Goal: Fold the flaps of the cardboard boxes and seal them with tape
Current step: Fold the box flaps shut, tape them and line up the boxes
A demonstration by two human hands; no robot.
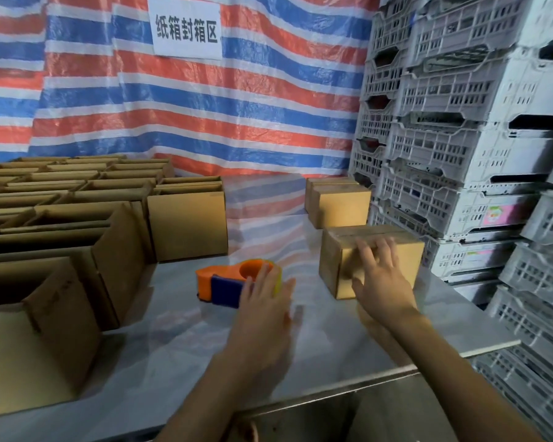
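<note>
- Fingers (pixel 365 251) of my right hand (pixel 382 275) are spread and fairly straight, laid over the near top edge of a closed cardboard box (pixel 334 266). The palm lies against its front face and nothing is pinched.
- That box sits on the right part of the grey table (pixel 173 346), flaps folded down, with a seam running along its top. Blur keeps me from telling whether tape covers it.
- My left hand (pixel 262 311) is flat, fingers straight and close together. The fingertips reach the orange and blue tape dispenser (pixel 219 283) at its yellowish roll, with no grip closed round it.
- The dispenser lies on the table between the closed box and the open ones.
- Rows of open boxes (pixel 61 234) with upright flaps fill the left side of the table.
- Two more closed boxes (pixel 339 205) stand behind the one I touch, close to the stacked grey plastic crates (pixel 460 154).
- A red, white and blue striped tarp (pixel 237 106) hangs behind, and a white paper sign (pixel 187 28) is fixed to it.
</note>
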